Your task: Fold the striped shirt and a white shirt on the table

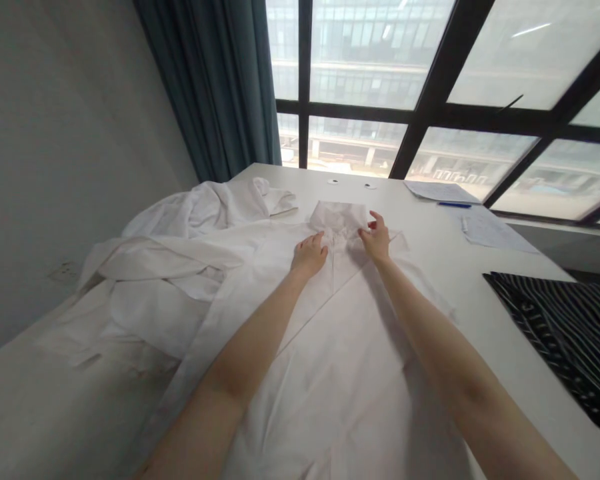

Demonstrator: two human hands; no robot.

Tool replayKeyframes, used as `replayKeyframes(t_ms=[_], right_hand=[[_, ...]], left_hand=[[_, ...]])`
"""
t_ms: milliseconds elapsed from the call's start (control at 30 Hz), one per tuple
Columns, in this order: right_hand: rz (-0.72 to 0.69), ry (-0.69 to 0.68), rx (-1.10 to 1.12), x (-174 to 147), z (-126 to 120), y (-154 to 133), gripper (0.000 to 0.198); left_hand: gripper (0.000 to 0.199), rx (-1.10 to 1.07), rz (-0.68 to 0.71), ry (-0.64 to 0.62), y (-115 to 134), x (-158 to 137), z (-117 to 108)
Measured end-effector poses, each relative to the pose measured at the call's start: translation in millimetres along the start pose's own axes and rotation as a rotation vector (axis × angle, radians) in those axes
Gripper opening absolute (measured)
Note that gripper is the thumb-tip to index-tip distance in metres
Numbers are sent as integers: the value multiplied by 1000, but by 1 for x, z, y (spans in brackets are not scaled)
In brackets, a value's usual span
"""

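A white garment [325, 373], which looks like a shirt, lies spread out on the table with its collar [340, 215] at the far end. Just below the left side of the collar, my left hand [310, 256] rests on the cloth, fingers lying on it and slightly bent. My right hand [377, 239] is at the collar's right edge. Its thumb touches the fabric there while the other fingers are spread apart from it. One sleeve [180, 257] stretches out to the left in loose folds.
Another heap of white cloth [195, 207] lies at the back left. On the right are papers [495, 228], a blue pen [454, 205] and a black striped cloth [570, 327]. Two small white pieces [370, 187] lie near the far edge. Beyond stand a window and a dark curtain [225, 87].
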State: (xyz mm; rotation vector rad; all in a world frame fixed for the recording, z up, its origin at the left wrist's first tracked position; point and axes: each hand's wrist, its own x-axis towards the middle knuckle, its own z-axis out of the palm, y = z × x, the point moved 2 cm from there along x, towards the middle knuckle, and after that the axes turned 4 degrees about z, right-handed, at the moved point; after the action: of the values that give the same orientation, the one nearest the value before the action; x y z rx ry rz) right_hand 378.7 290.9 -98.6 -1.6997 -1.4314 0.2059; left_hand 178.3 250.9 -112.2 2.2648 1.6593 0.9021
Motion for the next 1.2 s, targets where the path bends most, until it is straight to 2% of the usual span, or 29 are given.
replayKeyframes(t_ms=[167,267,333,400,533,600,733,900,1033,1100,1200], right_hand=[[-95,15,67,-24,-10,8,19],[-146,32,111,-31,-13,12,21],[-175,37,142,-32,-15,12,26],[-193,33,165,-31,-16,12,31],[-194,35,166,-31,-16,9,39],[-195,45,153,-31,-17,6,39],[-191,66,126,-34,-20,1,35],[-182,93,112,-37,-22,-3,32],[-170,140,116,-36,-24,-3,35],[-161,184,126,-36,-26,-3,36],[-143,242,163,-36,-28,-3,38]], left_hand=[[64,-124,-24,190,-12,10,1],[84,-290,-12,296,-21,17,2],[92,-406,9,317,-25,20,2],[85,-396,19,297,-25,20,-1],[24,-246,28,281,-19,17,-13],[7,-187,34,287,-16,15,-19],[20,-25,-2,268,-14,15,-22],[37,-6,-10,281,-14,14,-22],[38,-2,-9,326,-10,10,-27],[36,-44,-45,365,-6,7,-29],[36,-240,-165,371,-3,3,-30]])
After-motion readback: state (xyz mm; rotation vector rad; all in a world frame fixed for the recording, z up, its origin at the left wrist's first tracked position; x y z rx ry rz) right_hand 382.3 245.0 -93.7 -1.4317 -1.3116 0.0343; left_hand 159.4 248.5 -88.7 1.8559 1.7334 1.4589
